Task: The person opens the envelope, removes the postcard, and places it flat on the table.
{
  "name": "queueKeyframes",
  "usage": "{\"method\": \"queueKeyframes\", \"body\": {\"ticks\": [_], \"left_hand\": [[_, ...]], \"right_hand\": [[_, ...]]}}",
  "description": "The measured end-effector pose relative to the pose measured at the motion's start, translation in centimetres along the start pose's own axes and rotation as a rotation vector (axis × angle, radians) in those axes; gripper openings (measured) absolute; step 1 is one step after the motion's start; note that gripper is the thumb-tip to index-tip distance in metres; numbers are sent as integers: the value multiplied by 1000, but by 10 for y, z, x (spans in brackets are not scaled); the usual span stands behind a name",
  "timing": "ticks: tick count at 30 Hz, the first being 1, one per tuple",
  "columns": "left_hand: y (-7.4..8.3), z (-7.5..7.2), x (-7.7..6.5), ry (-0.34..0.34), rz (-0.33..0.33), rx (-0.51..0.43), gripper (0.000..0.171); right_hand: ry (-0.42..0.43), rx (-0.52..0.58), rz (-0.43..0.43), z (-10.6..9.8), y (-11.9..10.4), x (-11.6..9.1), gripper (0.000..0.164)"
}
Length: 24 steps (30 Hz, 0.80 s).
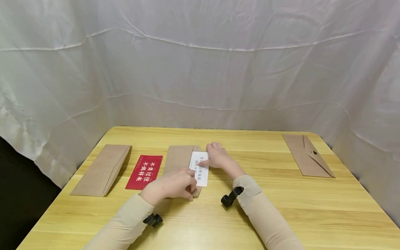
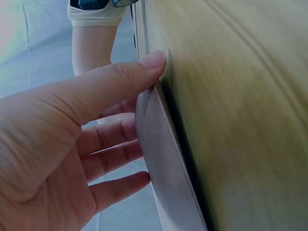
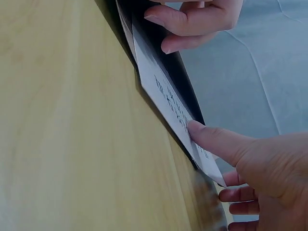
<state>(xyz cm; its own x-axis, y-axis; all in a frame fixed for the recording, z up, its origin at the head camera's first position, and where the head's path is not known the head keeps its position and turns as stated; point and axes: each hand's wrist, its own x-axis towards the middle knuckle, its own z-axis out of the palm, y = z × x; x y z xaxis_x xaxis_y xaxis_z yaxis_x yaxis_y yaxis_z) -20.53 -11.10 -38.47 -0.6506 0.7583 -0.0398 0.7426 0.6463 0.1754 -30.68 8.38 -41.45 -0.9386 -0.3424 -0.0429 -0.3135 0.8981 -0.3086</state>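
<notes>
A brown kraft envelope (image 1: 178, 158) lies at the table's middle, its flap end towards the right. My left hand (image 1: 172, 185) lies over its near part; in the left wrist view, thumb and fingertips grip the envelope's edge. A white card (image 1: 203, 177) printed with dark characters overlaps the envelope's flap end. My right hand (image 1: 220, 158) pinches the card's far right part, the thumb on the printed face and the other fingers past the edge. In the right wrist view the card (image 3: 168, 106) slants up to the envelope's mouth.
A red card (image 1: 144, 172) with white characters lies left of the middle envelope. Farther left is another brown envelope (image 1: 100, 170). A third envelope (image 1: 307, 156) with a dark mark on its flap rests at far right. A pale curtain (image 1: 218, 76) hangs behind the wooden table (image 1: 281, 215).
</notes>
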Motion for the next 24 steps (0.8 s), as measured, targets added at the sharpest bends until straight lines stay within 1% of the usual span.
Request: {"method": "queueKeyframes", "body": {"ticks": [6, 12, 16, 19, 24], "left_hand": [[-2, 2, 1, 5, 16, -1, 25], [-3, 3, 2, 5, 26, -18, 25], [-3, 2, 2, 4, 32, -28, 25], [-3, 2, 3, 6, 36, -32, 25], [-2, 1, 2, 11, 34, -30, 24]], "right_hand": [[29, 10, 33, 1, -1, 1, 65], [49, 92, 89, 1, -4, 2, 61], [61, 128, 103, 1, -7, 2, 56], [80, 120, 91, 0, -9, 3, 52], [98, 65, 69, 0, -8, 3, 48]]}}
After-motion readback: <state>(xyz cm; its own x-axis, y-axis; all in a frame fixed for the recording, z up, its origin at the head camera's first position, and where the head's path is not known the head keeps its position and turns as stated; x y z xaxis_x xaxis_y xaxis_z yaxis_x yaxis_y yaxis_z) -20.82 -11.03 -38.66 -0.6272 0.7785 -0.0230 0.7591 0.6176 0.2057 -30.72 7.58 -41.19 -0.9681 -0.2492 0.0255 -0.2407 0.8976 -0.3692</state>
